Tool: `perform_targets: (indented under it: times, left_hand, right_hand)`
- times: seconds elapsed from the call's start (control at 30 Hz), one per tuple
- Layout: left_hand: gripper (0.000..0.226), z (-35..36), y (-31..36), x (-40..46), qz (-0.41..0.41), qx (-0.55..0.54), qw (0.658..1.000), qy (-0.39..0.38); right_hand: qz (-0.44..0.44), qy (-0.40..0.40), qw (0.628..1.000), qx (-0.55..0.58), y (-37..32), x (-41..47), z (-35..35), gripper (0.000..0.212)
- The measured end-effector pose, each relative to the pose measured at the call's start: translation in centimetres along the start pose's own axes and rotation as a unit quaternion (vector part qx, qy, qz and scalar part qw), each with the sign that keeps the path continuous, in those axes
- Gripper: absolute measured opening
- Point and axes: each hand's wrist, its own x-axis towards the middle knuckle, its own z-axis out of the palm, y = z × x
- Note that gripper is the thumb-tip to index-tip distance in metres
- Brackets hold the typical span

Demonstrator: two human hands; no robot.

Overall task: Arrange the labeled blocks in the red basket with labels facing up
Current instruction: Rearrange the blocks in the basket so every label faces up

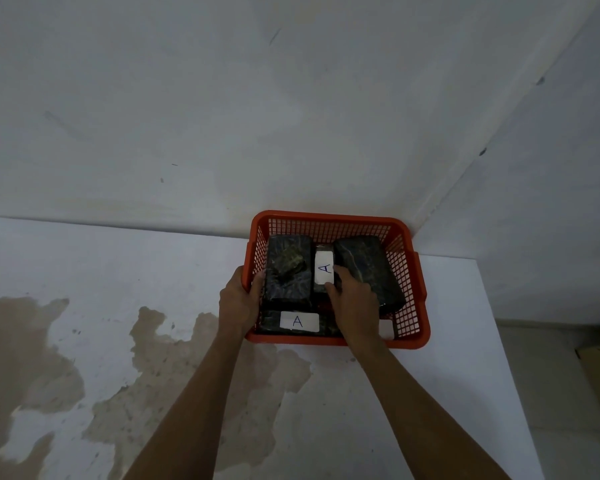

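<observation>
Nearest us, the front block (298,322) lies flat along the near wall of the red basket (409,336) with its "A" label up, so we leave it. Our left hand (239,301) wraps the basket's left rim, fingers (258,284) curled over the edge and touching the left block (288,268), which shows only dark wrapping. Our right hand (354,301) rests inside, fingers loosely bent on the middle block (324,268), whose "A" faces up; we cannot tell whether it is pinched. The right block (368,268) leans tilted, unlabelled side showing. We judge both dark blocks need turning: brace the basket, lift clear, roll, then seat flat on the stained worktop (118,306) side.
</observation>
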Motion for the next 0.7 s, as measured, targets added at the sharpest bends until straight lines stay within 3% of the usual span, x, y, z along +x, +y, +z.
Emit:
perform_targets:
  times: [0.13, 0.23, 0.43, 0.7]
  left_hand:
    - [0.058, 0.1, -0.1, 0.0, -0.002, -0.002, 1.0, 0.002]
    - [0.063, 0.2, -0.2, 0.0, -0.007, -0.004, 1.0, 0.0]
    - [0.065, 0.0, 0.0, -0.1, -0.003, -0.01, 1.0, 0.002]
    - [0.07, 0.1, 0.0, 0.0, -0.008, -0.019, 1.0, -0.006]
  right_hand:
    - [-0.098, -0.034, 0.993, -0.058, 0.6, -0.3, 0.3, 0.037]
    - [-0.119, -0.074, 0.982, -0.125, 1.1, -0.1, 0.8, 0.044]
    - [-0.182, -0.005, 0.954, -0.24, 1.1, 2.3, 0.1, 0.043]
    - [-0.2, -0.016, 0.958, -0.206, 2.9, 4.6, 0.0, 0.044]
